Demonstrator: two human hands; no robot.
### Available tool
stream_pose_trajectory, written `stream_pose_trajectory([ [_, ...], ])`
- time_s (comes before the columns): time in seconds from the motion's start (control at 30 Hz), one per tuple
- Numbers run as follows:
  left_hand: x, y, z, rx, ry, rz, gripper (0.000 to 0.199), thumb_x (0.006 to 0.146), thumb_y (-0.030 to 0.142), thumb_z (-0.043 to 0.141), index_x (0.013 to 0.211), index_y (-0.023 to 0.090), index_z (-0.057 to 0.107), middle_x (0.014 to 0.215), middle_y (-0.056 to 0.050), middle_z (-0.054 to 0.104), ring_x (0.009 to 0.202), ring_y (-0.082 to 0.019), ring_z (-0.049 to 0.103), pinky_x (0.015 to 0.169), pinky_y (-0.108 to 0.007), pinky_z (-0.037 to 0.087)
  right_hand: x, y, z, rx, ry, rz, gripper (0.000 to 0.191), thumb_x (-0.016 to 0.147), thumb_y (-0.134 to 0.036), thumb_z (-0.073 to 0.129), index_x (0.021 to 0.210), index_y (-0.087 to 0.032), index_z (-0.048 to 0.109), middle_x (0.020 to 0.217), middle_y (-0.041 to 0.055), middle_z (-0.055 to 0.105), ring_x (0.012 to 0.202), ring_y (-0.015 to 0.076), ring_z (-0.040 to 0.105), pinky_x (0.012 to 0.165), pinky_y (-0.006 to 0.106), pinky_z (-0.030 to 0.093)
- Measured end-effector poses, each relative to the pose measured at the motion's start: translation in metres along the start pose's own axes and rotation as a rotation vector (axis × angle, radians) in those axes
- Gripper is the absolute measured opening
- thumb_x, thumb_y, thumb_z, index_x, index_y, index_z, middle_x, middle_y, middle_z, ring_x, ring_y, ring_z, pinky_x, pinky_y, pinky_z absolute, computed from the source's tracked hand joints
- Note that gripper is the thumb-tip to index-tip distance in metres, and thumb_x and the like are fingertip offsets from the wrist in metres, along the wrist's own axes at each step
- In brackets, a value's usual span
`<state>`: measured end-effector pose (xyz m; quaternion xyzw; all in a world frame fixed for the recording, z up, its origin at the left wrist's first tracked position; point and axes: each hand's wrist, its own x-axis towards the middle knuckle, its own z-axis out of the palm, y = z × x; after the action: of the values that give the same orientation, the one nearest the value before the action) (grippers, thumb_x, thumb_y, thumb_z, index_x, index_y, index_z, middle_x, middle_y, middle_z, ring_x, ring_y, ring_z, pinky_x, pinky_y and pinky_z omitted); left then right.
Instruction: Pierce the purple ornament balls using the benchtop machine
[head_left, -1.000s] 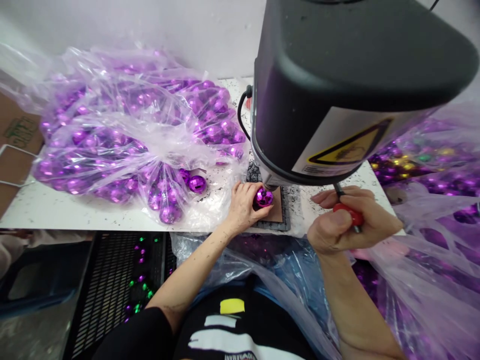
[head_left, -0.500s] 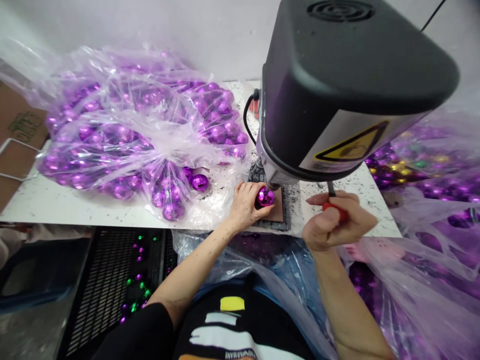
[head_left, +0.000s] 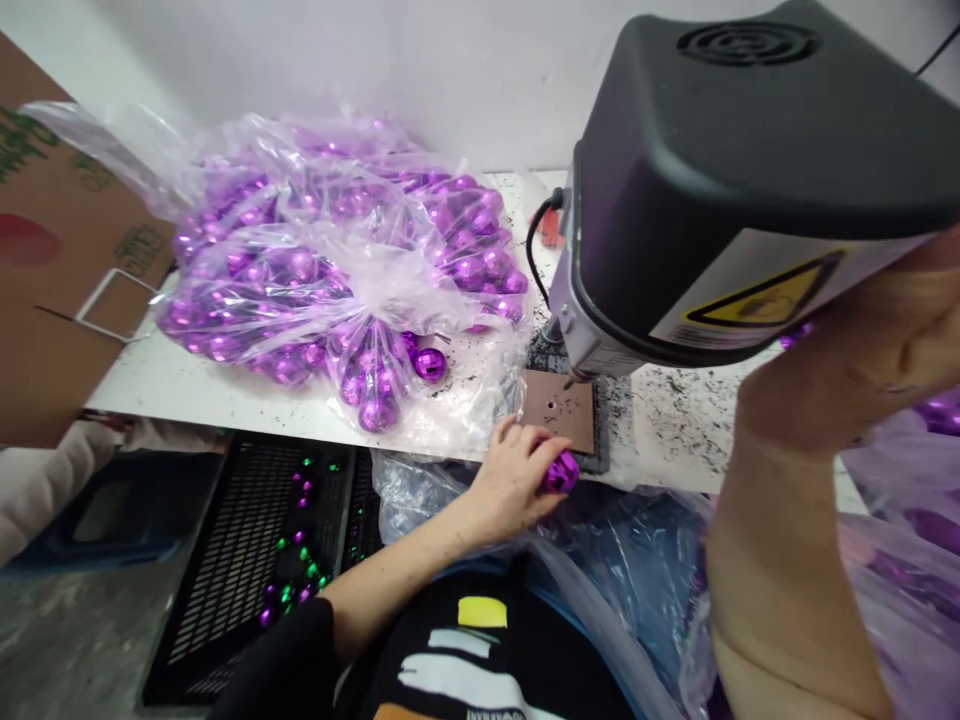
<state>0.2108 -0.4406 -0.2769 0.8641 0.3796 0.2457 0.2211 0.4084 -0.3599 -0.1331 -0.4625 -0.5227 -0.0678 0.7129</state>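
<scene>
My left hand [head_left: 517,475] is closed around a shiny purple mirror-ball ornament [head_left: 561,471] at the table's front edge, just in front of a brown board [head_left: 559,410] with a small hole in it. Above that board hangs the bit of a black bench drill press [head_left: 750,150], which carries a yellow warning label. My right hand [head_left: 855,345] is raised beside the drill press at the right. Its fingers are cut off by the frame edge or hidden, so what they hold does not show.
A clear bag of purple ornaments [head_left: 300,250] fills the table's left, with a loose purple ball [head_left: 430,364] beside it. Dark shavings litter the white table [head_left: 675,420]. Below stands a black crate [head_left: 217,560] with bead strands; a cardboard box [head_left: 75,250] is far left.
My left hand has drawn the ornament off the brown board toward me. My right hand, earlier gripping the red-knobbed lever, has risen to the right. The view has shifted.
</scene>
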Motion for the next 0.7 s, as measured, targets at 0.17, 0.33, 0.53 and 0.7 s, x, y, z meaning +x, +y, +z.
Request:
stream_pose_trajectory([
  [0.17, -0.018, -0.010, -0.025, -0.024, 0.103, -0.153, 0.067, 0.081, 0.058, 0.071, 0.131, 0.020, 0.048, 0.118, -0.012, 0.064, 0.113, -0.028, 0.059, 0.104, -0.048, 0.044, -0.005, 0.005, -0.003, -0.080, 0.051, 0.048, 0.051, 0.087, -0.063, 0.049, 0.094, -0.017, 0.067, 0.063, -0.0031, 0.052, 0.101, 0.0134, 0.065, 0.061, 0.024, 0.036],
  [0.33, 0.005, -0.084, -0.071, 0.367, 0.398, -0.499, 0.033, 0.096, 0.042, 0.055, 0.114, 0.015, 0.059, 0.112, -0.017, 0.064, 0.108, -0.032, 0.060, 0.094, -0.046, 0.044, -0.002, -0.002, -0.002, -0.035, 0.010, 0.054, 0.049, 0.086, -0.062, 0.048, 0.090, -0.015, 0.063, 0.068, -0.0053, 0.055, 0.104, 0.0114, 0.064, 0.059, 0.023, 0.032],
  [0.53, 0.032, -0.107, -0.084, 0.240, 0.247, -0.617, 0.044, 0.082, 0.031, 0.072, 0.119, 0.016, 0.056, 0.112, -0.015, 0.065, 0.108, -0.033, 0.061, 0.092, -0.044, 0.046, 0.011, -0.002, 0.005, -0.024, -0.080, 0.063, 0.058, 0.085, -0.066, 0.039, 0.077, -0.010, 0.051, 0.058, -0.0084, 0.038, 0.052, -0.0047, 0.042, 0.052, 0.021, 0.019],
  [0.7, 0.030, -0.070, -0.083, -0.733, 0.315, -0.558, 0.055, 0.080, 0.043, 0.074, 0.125, 0.022, 0.052, 0.105, -0.006, 0.066, 0.087, -0.019, 0.066, 0.070, -0.029, 0.052, 0.022, 0.014, 0.013, -0.091, -0.072, -0.103, 0.059, 0.089, -0.067, 0.035, 0.069, -0.012, 0.034, 0.058, -0.0069, 0.025, 0.056, -0.0035, 0.027, 0.055, 0.017, 0.020],
])
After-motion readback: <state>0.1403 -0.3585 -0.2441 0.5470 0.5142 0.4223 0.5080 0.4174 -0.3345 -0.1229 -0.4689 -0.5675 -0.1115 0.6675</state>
